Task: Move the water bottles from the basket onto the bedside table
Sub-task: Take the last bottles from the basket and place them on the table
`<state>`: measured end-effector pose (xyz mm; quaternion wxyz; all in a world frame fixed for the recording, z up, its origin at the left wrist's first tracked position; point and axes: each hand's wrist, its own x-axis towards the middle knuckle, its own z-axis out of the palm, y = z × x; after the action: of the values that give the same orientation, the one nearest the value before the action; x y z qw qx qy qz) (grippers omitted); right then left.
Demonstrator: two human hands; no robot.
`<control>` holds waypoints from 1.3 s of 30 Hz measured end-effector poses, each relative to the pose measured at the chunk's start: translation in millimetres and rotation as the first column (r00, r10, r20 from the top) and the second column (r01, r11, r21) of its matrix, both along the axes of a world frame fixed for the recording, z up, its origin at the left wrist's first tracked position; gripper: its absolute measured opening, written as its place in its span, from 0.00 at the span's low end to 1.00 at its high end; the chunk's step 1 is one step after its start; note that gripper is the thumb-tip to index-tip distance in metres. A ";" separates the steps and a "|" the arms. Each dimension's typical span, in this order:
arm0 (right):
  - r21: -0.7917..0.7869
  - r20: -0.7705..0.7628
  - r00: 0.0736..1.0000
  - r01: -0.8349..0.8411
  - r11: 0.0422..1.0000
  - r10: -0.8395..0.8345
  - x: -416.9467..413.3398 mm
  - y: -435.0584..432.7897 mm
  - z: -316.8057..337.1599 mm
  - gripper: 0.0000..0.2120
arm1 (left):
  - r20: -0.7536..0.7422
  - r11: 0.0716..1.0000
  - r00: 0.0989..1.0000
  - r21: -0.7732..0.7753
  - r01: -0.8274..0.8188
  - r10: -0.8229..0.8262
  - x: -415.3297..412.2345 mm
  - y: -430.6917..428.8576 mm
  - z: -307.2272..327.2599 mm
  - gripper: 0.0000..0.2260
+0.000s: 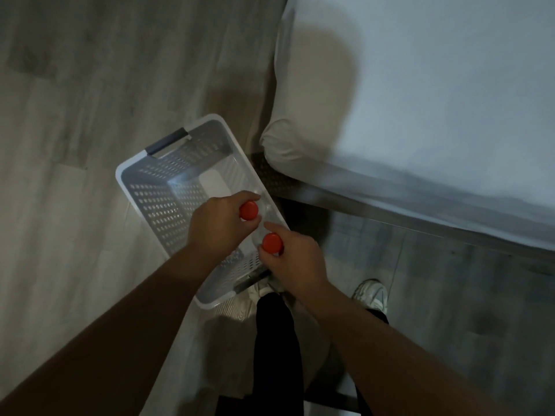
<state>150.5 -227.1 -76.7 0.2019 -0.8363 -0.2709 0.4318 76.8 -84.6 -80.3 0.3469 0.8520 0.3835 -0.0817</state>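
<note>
Left hand (220,219) curls round the neck of one red-capped water bottle (248,210); right hand (295,264) pinches the second bottle (272,243) at its five o'clock; both upright along the basket (126,175) wall, lift straight up.

No text, label, brand or number can be read. The red caps of the left bottle (248,210) and the right bottle (272,243) show plain tops. The walls of the basket (156,187) carry only rows of holes. The shoe (372,295) is too dim and soft to make out any mark on it.
</note>
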 end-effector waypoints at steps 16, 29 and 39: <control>0.349 -0.018 0.936 0.336 0.875 -0.352 14.7 -72.7 235.7 0.17 | 0.104 0.976 0.972 -0.073 -0.206 0.213 -27.2 -61.7 253.0 0.14; 0.384 0.034 0.692 0.657 0.649 -0.721 56.0 -351.1 355.5 0.13 | 0.172 0.999 0.985 -0.041 0.026 -0.019 8.6 -238.1 361.0 0.09; 0.361 0.271 0.201 0.886 0.293 -0.941 47.2 -655.9 386.3 0.11 | 0.304 0.923 0.909 -0.167 0.347 -0.286 110.7 -484.8 381.9 0.10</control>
<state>197.7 -882.9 309.7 0.4031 -0.8899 0.2133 0.0103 187.5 -569.4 301.6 0.4696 0.8630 0.1765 -0.0600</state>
